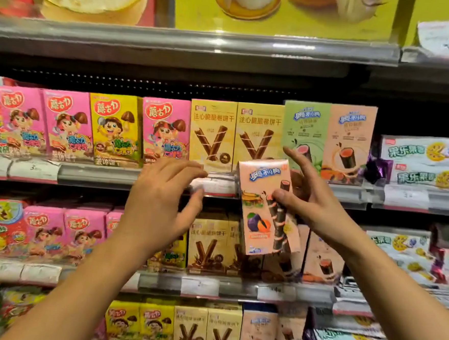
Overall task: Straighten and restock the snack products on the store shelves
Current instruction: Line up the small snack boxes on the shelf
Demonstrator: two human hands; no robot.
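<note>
— Which way does the box stand?
— The pink wafer-roll box [266, 207] is upright, top leaning slightly left, before the middle shelf [98, 174], pinched by the right hand [307, 191].
— And the left hand [163, 200]?
— Loosely spread, holding nothing.

This is a shop, in its snack aisle. Above the left hand [160, 202] runs a grey metal shelf edge with a clear plastic price rail [106, 175] holding white paper price tags [32, 169]. Behind both hands stand rows of the same goods faced outward: pink cardboard biscuit boxes with a cartoon child [67, 124], yellow cardboard wafer-roll boxes [212, 134], and beside the right hand [315, 192] a pale green cardboard box [306, 127]. Below the forearms 2 more stocked shelves repeat these products. High above the hands hangs a yellow printed food poster [285, 12], with a handwritten white price card [448, 36] at its right.
</note>
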